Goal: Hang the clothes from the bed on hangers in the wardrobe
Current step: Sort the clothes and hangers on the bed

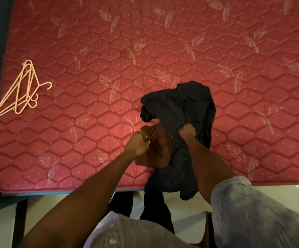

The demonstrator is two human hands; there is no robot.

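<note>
Grey sleeves (252,208) fill the bottom of my view, nearest the camera. Beyond them the red quilted bed (163,51) spreads wide. On its near edge lies a dark garment (189,104), its lower part hanging off toward the floor; my right hand (187,132) has its grip clamped on it. My left hand (138,144) grips a brown garment (160,145) beside it. Hangers (22,90) lie stacked far left on the bed.

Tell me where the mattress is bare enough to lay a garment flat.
The red mattress is bare between the pink hangers and the dark garment, also beyond and right of it. Crowded only where both hands grip the dark and brown garments.
</note>
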